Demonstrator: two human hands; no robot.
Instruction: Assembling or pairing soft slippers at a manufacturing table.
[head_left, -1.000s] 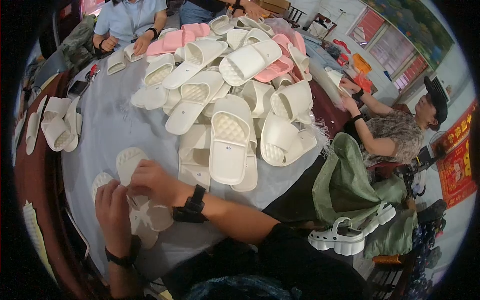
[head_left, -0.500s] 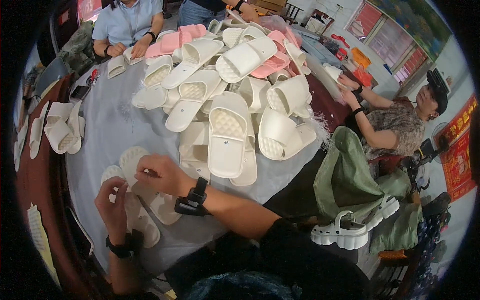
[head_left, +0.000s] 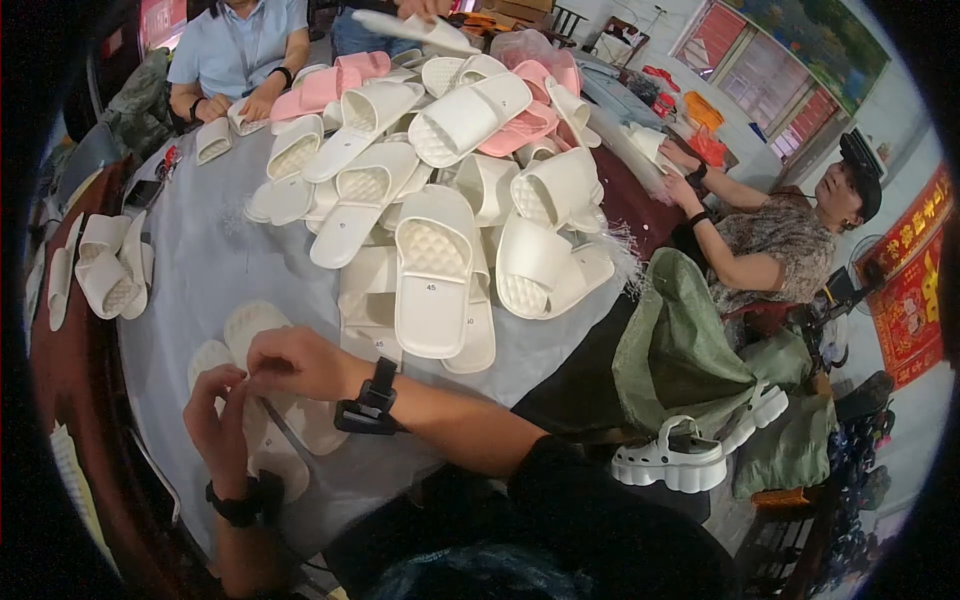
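Note:
A pair of cream slippers lies side by side on the table beneath my hands: one slipper point(head_left: 257, 322) is farther to the right, the other slipper point(head_left: 275, 455) nearer and to the left. Over the pair, my left hand point(head_left: 217, 420) is closed with thumb and fingers pinched. My right hand point(head_left: 305, 362) reaches across from the right, its fingers also pinched, and the fingertips of both hands meet. Whatever they pinch is too small to make out. Just beyond rises a big heap of cream slippers point(head_left: 432, 300), with a few pink slippers point(head_left: 318, 92) among them.
Grey plastic sheeting point(head_left: 200, 260) covers the table. Several cream slippers point(head_left: 103, 270) stand at the left edge. A green sack point(head_left: 660, 345) and white clogs point(head_left: 672, 458) are on the right. Co-workers handle slippers at the far side point(head_left: 240, 55) and right point(head_left: 765, 235).
My right hand has moved left and slightly down, so its fingertips now meet those of my left hand. At the back, a co-worker's hand has lifted a cream slipper above the heap.

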